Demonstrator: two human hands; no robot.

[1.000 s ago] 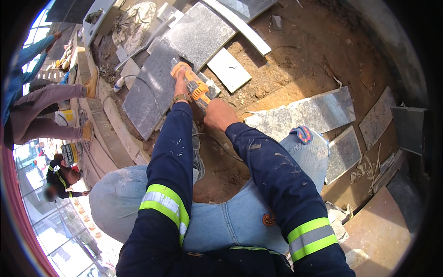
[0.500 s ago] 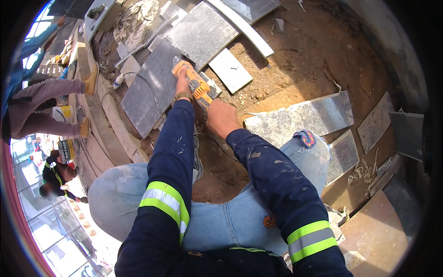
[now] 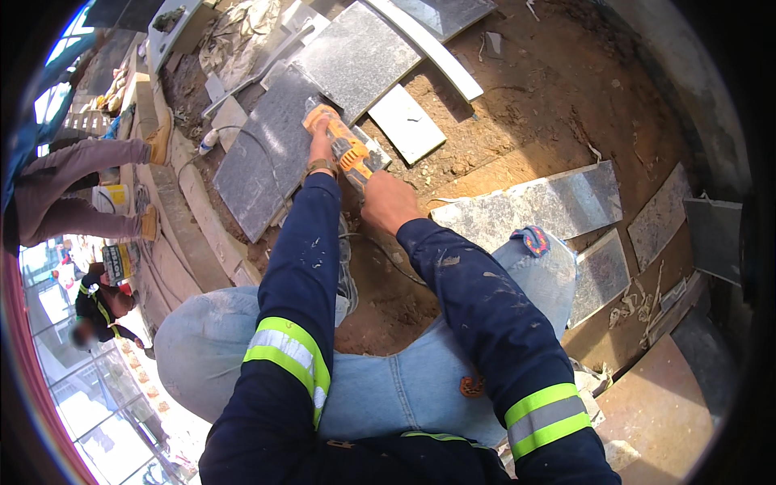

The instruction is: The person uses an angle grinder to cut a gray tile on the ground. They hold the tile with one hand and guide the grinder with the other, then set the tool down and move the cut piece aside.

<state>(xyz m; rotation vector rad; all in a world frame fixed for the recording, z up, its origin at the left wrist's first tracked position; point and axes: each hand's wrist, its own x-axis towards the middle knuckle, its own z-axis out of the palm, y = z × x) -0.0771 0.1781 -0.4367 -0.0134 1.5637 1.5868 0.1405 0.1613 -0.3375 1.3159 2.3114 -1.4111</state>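
An orange angle grinder [image 3: 349, 152] lies slantwise between my hands, its head over the edge of a dark grey stone slab [image 3: 259, 133]. My left hand [image 3: 321, 144] is wrapped round its front part, near the head. Farther back, my right hand [image 3: 390, 200] grips the rear end of the body. The grinder's disc is too small and partly hidden to make out clearly. Beside the tool's front part lies a narrow stone piece [image 3: 372, 147], partly covered by it. A lighter grey slab [image 3: 356, 61] overlaps the dark one just beyond.
A white tile piece [image 3: 406, 124] and a long pale strip [image 3: 428, 48] lie on brown soil. To the right are a speckled slab [image 3: 525, 202] and several more pieces. A cable with a white connector [image 3: 208, 142] crosses at left. Two people and a bucket [image 3: 111, 198] are farther left.
My hands and the grinder keep almost the same place. At the far left, the standing person's blue-sleeved arm has moved and looks blurred.
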